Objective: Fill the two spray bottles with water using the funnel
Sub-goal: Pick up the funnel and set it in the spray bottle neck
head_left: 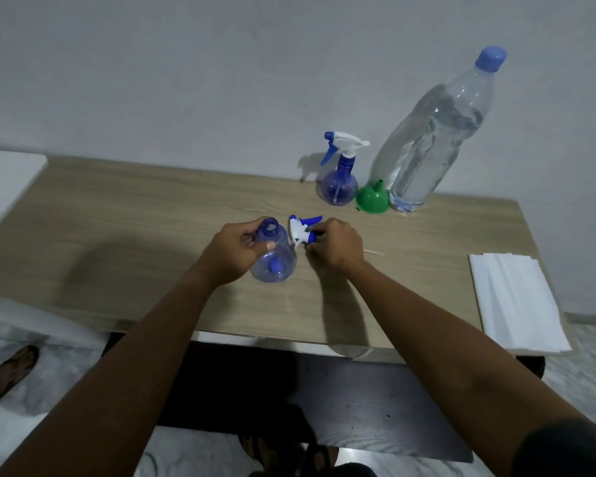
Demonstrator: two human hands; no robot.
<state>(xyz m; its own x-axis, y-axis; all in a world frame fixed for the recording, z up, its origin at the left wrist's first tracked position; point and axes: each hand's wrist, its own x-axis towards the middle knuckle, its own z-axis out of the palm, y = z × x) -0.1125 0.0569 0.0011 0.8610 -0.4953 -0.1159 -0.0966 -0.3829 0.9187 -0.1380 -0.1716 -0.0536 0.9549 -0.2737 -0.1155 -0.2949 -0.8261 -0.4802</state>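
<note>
My left hand [236,249] grips an open blue spray bottle [276,259] by its neck; the bottle stands on the wooden table [117,235] with its cap off. My right hand [338,246] holds the white and blue spray head [303,228] just right of that bottle, low over the table. A second blue spray bottle [338,180] with its trigger head on stands near the wall. A green funnel [373,199] rests mouth down beside it. A tall clear water bottle [437,139] with a blue cap stands to the right of the funnel.
A stack of white folded paper [516,301] lies on the table's right end. A white surface [4,180] adjoins the table at far left. The wall runs right behind the bottles. Feet in sandals show on the floor below.
</note>
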